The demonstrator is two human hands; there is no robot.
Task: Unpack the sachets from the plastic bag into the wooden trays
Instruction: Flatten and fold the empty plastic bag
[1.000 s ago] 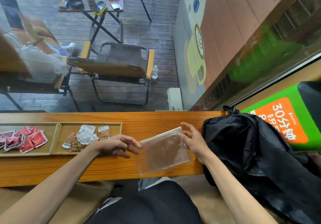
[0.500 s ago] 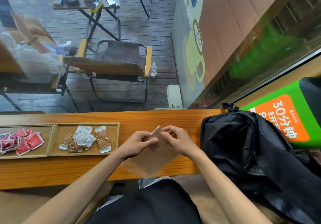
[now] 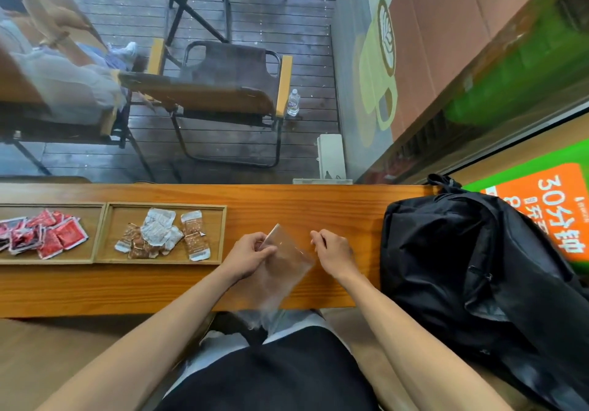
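Observation:
The clear plastic bag (image 3: 283, 270) lies tilted over the wooden counter's (image 3: 287, 203) front edge and looks empty. My left hand (image 3: 251, 256) pinches its upper left corner. My right hand (image 3: 334, 253) rests on the counter just right of the bag with its fingers loosely curled, a small gap from the bag's edge. Two wooden trays sit side by side at the left. The left tray (image 3: 51, 261) holds several red sachets (image 3: 47, 235). The right tray (image 3: 220, 235) holds several brown and white sachets (image 3: 162, 235).
A black backpack (image 3: 478, 267) fills the counter's right end, close to my right hand. Behind the counter is a window onto a deck with a folding chair (image 3: 223, 85) and a seated person (image 3: 57, 82). An orange and green sign (image 3: 554, 206) is at the far right.
My right hand has let go of the bag's top and moved right. The bag has dropped lower and flatter toward the counter. My left hand keeps its pinch.

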